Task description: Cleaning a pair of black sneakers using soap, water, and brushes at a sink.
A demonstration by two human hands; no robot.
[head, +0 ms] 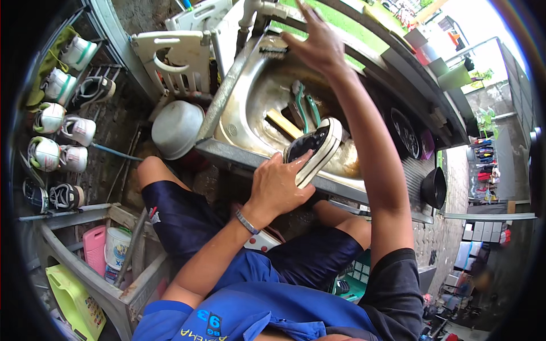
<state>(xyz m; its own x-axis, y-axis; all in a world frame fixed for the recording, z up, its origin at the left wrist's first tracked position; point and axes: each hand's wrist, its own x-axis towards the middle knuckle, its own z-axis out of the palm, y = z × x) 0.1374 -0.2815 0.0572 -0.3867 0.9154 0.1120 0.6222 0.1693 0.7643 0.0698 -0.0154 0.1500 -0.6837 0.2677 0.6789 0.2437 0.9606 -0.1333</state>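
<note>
My left hand [277,185] grips a black shoe with a white rubber sole [324,153], tilted above the front edge of the metal sink [239,106]. Wet skin shows on that hand. Stretched out over the sink's far side, my right hand [318,44] has its fingers apart and holds nothing visible. Inside the basin lie a green-handled brush [303,113] with white bristles, a second green handle [315,111] and a yellow bar-shaped piece [283,122]. A black-bristled brush [273,51] rests at the basin's far left corner.
A grey pipe [251,15] rises behind the sink. Left of it stand a metal pot [178,130] and a white plastic panel [170,59]. Several shoes sit on a rack [64,212] at the far left. A black bowl [434,187] is on the ribbed drainboard [411,170] at right.
</note>
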